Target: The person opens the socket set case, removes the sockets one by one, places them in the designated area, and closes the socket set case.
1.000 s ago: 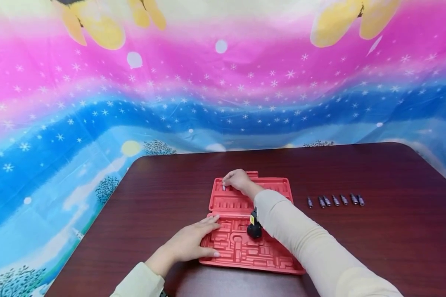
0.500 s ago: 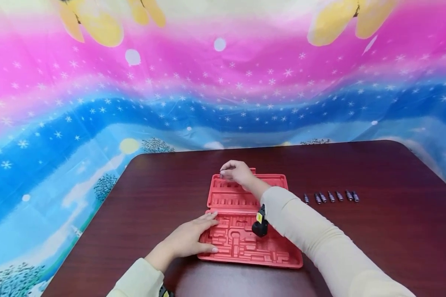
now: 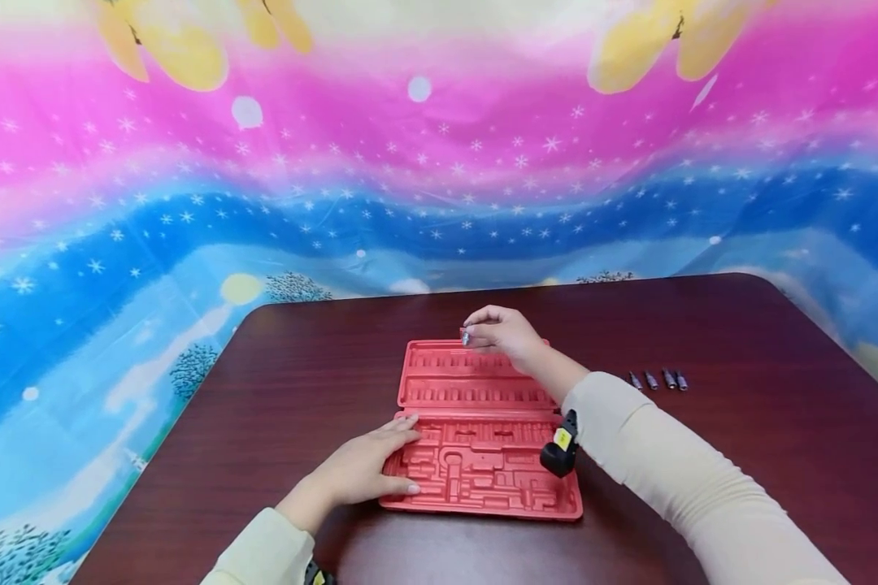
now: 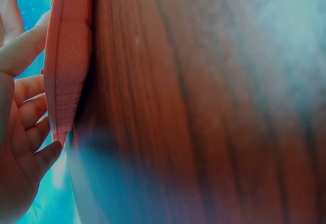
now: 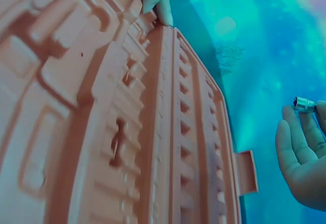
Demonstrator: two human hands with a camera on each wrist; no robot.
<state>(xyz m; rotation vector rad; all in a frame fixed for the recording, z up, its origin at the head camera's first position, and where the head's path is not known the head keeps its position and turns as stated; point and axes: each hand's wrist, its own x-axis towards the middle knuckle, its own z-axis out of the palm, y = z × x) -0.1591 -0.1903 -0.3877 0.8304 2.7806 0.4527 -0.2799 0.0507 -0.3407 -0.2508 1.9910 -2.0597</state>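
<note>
A red plastic socket case (image 3: 483, 505) lies unfolded on the table, its moulded slots facing up. My left hand (image 3: 362, 467) rests on its left edge, fingers fairly straight and spread; in the left wrist view its fingers (image 4: 33, 109) lie along the case's side. My right hand (image 3: 512, 333) is raised over the far right part of the lid half, pinching a small bit socket (image 3: 466, 336) between thumb and fingers. The right wrist view shows the shiny bit socket (image 5: 305, 105) with its hollow end outward and the other end hidden by the fingers.
Several more bit sockets (image 3: 652, 380) lie in a row on the dark wooden table (image 3: 322, 374), right of the case, partly covered by my right sleeve (image 3: 673, 455). A patterned cloth (image 3: 439, 179) hangs behind the table's far edge.
My right hand has lifted from the left side of the lid half and moved right, still holding the bit socket. The left hand stays on the case edge. The head view has shifted slightly.
</note>
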